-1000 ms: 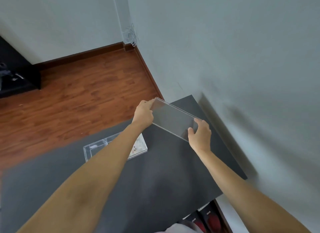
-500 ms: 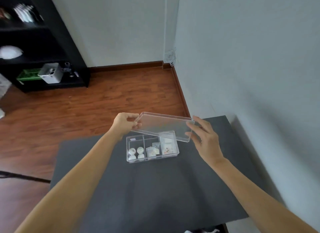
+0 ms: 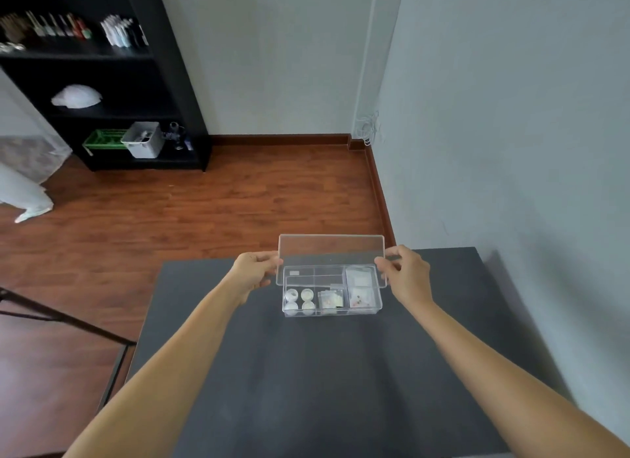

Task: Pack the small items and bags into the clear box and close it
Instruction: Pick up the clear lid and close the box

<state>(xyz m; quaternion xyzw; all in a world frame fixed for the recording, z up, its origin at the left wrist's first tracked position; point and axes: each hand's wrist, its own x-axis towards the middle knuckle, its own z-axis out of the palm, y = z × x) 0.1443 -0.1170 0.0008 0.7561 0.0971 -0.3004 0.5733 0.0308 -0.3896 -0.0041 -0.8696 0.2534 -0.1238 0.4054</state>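
Note:
A clear divided box (image 3: 331,312) sits on the dark grey table (image 3: 324,382). Its compartments hold several small white round containers (image 3: 300,299), small clear bags (image 3: 330,299) and a larger bag (image 3: 362,287). I hold the clear lid (image 3: 331,249) tilted above the box's far half, its near edge low over the compartments. My left hand (image 3: 254,270) pinches the lid's left end and my right hand (image 3: 405,273) pinches its right end.
A grey wall runs close along the table's right side. Wooden floor lies beyond the far edge. A black shelf unit (image 3: 102,82) with a white bin (image 3: 141,139) and green basket stands at the back left. A black tripod leg (image 3: 61,317) slants at the left.
The view has swung left and steadied. The lid moved from off to the right until it sits squarely over the box, now held at both ends.

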